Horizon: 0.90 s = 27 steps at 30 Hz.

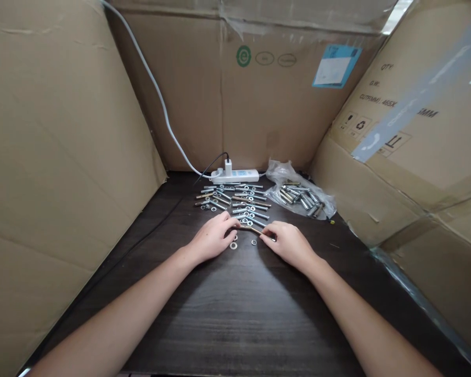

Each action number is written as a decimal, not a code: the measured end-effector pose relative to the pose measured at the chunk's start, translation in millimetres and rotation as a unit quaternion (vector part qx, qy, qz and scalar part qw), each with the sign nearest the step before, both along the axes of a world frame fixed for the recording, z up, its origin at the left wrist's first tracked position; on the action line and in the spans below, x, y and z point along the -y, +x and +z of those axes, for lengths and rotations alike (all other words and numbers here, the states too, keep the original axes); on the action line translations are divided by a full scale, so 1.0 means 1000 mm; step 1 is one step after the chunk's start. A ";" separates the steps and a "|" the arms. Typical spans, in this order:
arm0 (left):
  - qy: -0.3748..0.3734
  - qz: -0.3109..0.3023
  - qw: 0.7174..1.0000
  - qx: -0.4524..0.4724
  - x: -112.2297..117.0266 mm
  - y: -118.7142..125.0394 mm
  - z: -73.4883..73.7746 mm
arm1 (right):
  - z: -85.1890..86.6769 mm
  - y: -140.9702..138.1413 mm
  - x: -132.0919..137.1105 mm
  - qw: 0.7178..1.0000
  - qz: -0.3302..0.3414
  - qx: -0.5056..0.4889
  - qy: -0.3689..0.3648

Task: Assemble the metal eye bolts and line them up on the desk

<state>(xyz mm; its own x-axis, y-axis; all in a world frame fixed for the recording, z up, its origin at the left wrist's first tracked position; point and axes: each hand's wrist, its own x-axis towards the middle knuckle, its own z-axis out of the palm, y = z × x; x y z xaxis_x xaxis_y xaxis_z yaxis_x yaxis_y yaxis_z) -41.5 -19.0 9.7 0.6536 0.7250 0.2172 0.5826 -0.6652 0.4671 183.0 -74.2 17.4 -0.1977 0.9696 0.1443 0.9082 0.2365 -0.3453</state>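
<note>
My left hand point(214, 235) is closed, thumb and fingers on one end of a brass-coloured metal sleeve point(243, 227). My right hand point(288, 243) pinches the far end of a brass-coloured bolt point(256, 231), which slants down to the right. Sleeve and bolt meet at an angle between the hands; whether one is inside the other I cannot tell. Just below lie flat washers point(234, 245) near my left fingers and a single ring point(254, 243). Beyond the hands, silver bolts point(259, 214) and several brass-coloured ones lie in rows with nuts and washers among them.
A clear plastic bag point(280, 170) with metal sleeves point(306, 200) lies at the back right. Behind the bolts stands a white power strip point(243, 175) with a plugged-in charger point(228, 166). A black cable point(153, 229) crosses the dark table point(235, 314). Cardboard walls point(188, 94) enclose three sides.
</note>
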 end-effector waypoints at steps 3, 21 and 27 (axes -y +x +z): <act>-0.004 0.005 1.000 0.002 -0.001 0.000 0.000 | -0.001 0.001 0.000 1.000 0.001 0.002 0.007; -0.038 -0.055 0.996 -0.062 0.004 -0.009 0.017 | 0.013 -0.011 0.016 0.993 0.102 0.027 0.045; 0.006 -0.016 0.997 -0.074 0.005 0.004 0.007 | 0.008 -0.017 0.015 0.994 0.106 0.029 0.029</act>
<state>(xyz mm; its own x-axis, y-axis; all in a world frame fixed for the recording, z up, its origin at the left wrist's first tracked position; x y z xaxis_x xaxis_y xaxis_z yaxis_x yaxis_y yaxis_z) -38.0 -23.7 16.9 0.7025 0.7006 0.1250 0.6224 -0.6901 0.3693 166.2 -89.4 25.7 -0.4061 0.8956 0.1817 0.8537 0.4427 -0.2743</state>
